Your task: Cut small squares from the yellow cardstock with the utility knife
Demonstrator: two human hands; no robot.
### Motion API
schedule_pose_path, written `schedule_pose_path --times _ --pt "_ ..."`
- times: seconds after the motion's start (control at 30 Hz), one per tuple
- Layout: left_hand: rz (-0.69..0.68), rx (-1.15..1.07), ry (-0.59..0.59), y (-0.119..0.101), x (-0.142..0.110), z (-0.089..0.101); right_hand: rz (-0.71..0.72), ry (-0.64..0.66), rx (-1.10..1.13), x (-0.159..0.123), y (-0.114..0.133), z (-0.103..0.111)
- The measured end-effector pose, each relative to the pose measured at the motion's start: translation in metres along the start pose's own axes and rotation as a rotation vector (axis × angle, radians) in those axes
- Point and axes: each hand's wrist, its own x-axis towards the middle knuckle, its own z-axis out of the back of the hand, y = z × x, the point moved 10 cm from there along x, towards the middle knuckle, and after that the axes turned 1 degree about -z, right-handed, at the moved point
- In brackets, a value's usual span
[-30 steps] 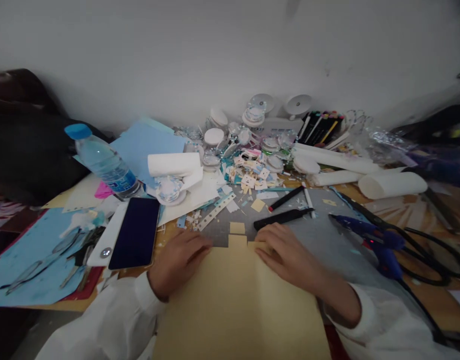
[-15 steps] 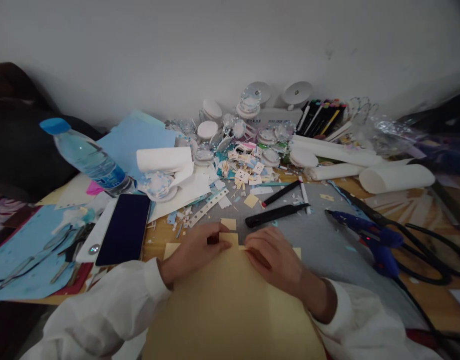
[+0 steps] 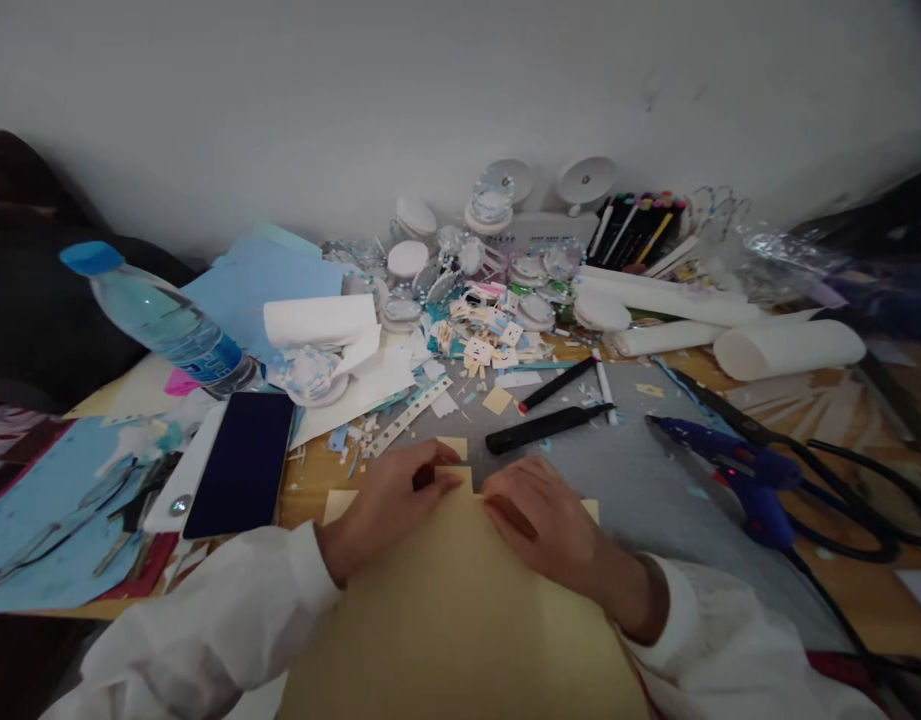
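Note:
A large sheet of pale yellow paper (image 3: 460, 610) spreads from the table's near edge toward me, a small notch or step showing in its far edge. My left hand (image 3: 392, 505) pinches that far edge between thumb and forefinger, left of the step. Just right of the step, my right hand (image 3: 546, 515) has its fingers bunched together on the same edge; its fingertips partly cover the paper. A small yellow paper piece (image 3: 452, 448) lies beyond my left fingertips. Close by on the grey mat rests a black cutter-like tool (image 3: 546, 428), with a black pen (image 3: 557, 384) behind it.
On the left are a water bottle (image 3: 167, 325), a phone (image 3: 240, 465) and glasses (image 3: 62, 530). A blue glue gun (image 3: 730, 455) and large black scissors (image 3: 842, 500) lie right. Cut-out paper figures (image 3: 486, 335), beaded white discs and white paper rolls (image 3: 790, 350) crowd the back.
The camera view has shifted slightly, moving most things a little left. My right fingers have pressed down closer along the paper's edge; my left hand keeps its pinch.

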Motion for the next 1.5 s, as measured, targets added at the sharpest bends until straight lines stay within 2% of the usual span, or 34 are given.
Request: schedule_pose_path --times 0.1,0.13,0.2,0.23,0.37,0.5,0.6,0.73,0.9,1.0,1.07,1.13,1.2,1.23,1.27,1.4,1.5 --pt "-0.084 0.099 -0.034 -0.018 -0.019 -0.004 -0.036 -0.007 -0.005 -0.001 -0.004 0.002" --pt "-0.126 0.133 -0.01 -0.025 -0.029 -0.012 -0.035 -0.007 -0.004 -0.001 -0.005 0.003" --pt "-0.274 0.347 0.081 -0.041 -0.051 -0.037 -0.021 -0.005 -0.002 -0.002 -0.004 0.002" --pt "-0.313 0.429 0.097 -0.044 -0.061 -0.047 -0.013 -0.004 -0.005 -0.002 -0.003 0.001" --pt "-0.294 0.571 0.125 -0.033 -0.082 -0.073 -0.026 -0.03 -0.074 -0.002 -0.008 0.003" --pt "-0.32 0.561 0.124 -0.03 -0.085 -0.078 -0.124 -0.068 -0.248 0.0 -0.031 0.024" --pt "-0.333 0.54 0.116 -0.032 -0.085 -0.076 -0.181 -0.016 -0.434 0.005 -0.052 0.04" --pt "-0.33 0.549 0.123 -0.037 -0.081 -0.079 -0.148 0.107 -0.565 0.015 -0.067 0.041" --pt "-0.299 0.569 0.08 -0.038 -0.075 -0.083 -0.081 0.152 -0.592 0.024 -0.065 0.046" --pt "-0.311 0.567 0.053 -0.038 -0.073 -0.085 -0.065 0.033 -0.543 0.023 -0.05 0.073" --pt "-0.313 0.546 0.051 -0.036 -0.073 -0.086 -0.107 -0.181 -0.405 0.019 -0.037 0.104" --pt "-0.302 0.51 0.058 -0.035 -0.072 -0.087 -0.224 -0.424 -0.24 0.008 -0.032 0.133" --pt "-0.284 0.478 0.055 -0.035 -0.071 -0.088 -0.316 -0.552 -0.096 -0.001 -0.029 0.142" --pt "-0.277 0.468 0.048 -0.036 -0.071 -0.088 -0.356 -0.558 -0.009 -0.003 -0.029 0.139" --pt "-0.274 0.463 0.039 -0.037 -0.071 -0.088 -0.396 -0.512 0.099 -0.002 -0.032 0.13" --pt "-0.302 0.466 0.032 -0.041 -0.073 -0.088 -0.525 -0.188 0.592 0.005 -0.044 0.068" --pt "-0.337 0.482 0.035 -0.042 -0.074 -0.088 -0.526 -0.011 0.837 0.009 -0.042 0.03"
